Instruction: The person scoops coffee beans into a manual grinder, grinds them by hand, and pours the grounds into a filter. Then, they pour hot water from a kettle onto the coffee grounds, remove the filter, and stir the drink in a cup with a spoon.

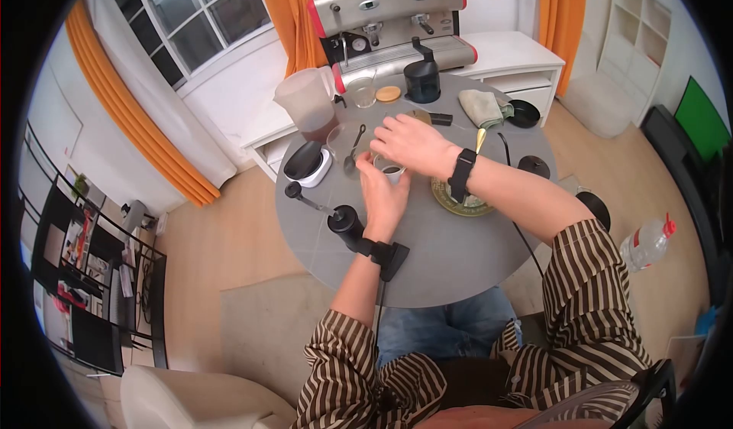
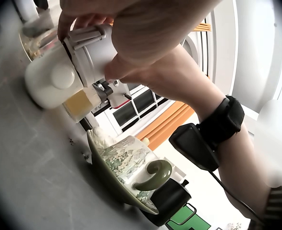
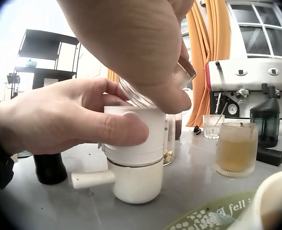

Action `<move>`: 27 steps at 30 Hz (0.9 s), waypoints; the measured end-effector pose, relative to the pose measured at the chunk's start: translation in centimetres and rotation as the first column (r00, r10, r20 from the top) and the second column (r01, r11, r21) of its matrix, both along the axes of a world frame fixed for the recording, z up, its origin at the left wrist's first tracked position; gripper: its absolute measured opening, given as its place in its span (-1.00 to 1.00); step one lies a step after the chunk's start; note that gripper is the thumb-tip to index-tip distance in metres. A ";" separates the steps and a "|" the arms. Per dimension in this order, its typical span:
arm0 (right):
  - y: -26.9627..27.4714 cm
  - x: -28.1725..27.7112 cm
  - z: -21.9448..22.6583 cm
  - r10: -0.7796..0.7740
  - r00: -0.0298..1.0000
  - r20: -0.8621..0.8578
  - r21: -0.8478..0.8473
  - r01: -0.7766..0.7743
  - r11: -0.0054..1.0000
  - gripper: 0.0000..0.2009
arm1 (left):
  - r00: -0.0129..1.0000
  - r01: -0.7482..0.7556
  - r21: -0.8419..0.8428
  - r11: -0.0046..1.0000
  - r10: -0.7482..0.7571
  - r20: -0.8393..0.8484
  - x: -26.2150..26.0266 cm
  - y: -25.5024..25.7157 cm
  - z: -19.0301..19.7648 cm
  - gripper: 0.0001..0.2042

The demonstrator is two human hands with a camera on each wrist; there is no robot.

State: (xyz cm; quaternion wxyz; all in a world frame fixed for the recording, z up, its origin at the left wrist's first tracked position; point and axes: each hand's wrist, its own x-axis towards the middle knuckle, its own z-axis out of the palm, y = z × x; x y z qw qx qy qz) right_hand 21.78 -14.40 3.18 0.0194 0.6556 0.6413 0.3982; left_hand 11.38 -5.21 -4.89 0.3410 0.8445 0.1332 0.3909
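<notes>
A white two-part pot (image 3: pixel 137 184) with a stubby side handle stands on the grey table. My left hand (image 1: pixel 384 198) grips its cup-shaped upper part (image 3: pixel 153 127), thumb laid along the outside. Dark contents show inside that part in the head view. Above the opening my right hand (image 1: pixel 416 142) holds a small clear glass vessel (image 3: pixel 135 94), tilted, its lower side right at the rim. The right palm hides most of the glass. In the left wrist view both hands close around the upper part, with the pot's round knob-like handle end facing the camera.
A patterned cup on a green saucer (image 2: pixel 117 184) stands right of the pot, near a glass of amber liquid (image 3: pixel 236 151). Leftward are a hand grinder (image 1: pixel 347 226) and a scale (image 1: pixel 313 173). A pitcher (image 1: pixel 305 100) and an espresso machine (image 1: pixel 393 16) stand behind.
</notes>
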 end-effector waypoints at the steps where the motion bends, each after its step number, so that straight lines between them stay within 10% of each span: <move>1: 0.0 0.1 0.1 -0.004 1.000 -0.013 0.004 0.004 1.000 -0.84 | 1.000 -0.008 -0.005 1.000 0.008 -0.004 0.0 -0.1 0.0 -0.18; 27: -1.1 -0.4 0.1 0.033 0.999 -0.031 0.015 -0.033 0.999 -0.84 | 1.000 0.023 -0.061 0.998 -0.024 -0.016 -0.3 0.1 0.3 -0.18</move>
